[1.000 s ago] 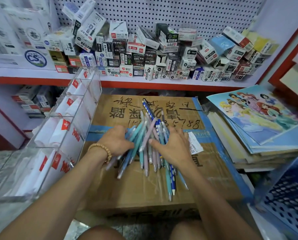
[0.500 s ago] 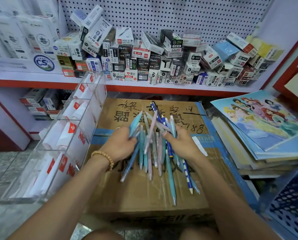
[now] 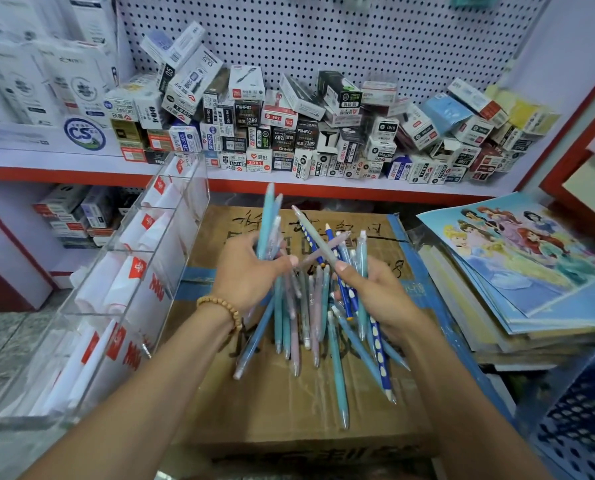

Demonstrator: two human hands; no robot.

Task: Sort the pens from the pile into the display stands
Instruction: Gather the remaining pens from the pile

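Both hands are up over the middle of the cardboard box: the left hand grips a fistful of pens, the right hand grips another, tips fanning down. The clear display stand sits beside the box's left edge.

Bundle of pens, teal, blue and pink, fanned and crossing, raised above the cardboard box; clear compartmented display stand at left.

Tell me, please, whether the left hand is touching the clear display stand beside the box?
Apart. The head view shows the left hand gripping pens above the cardboard box, with open box surface between it and the display stand.
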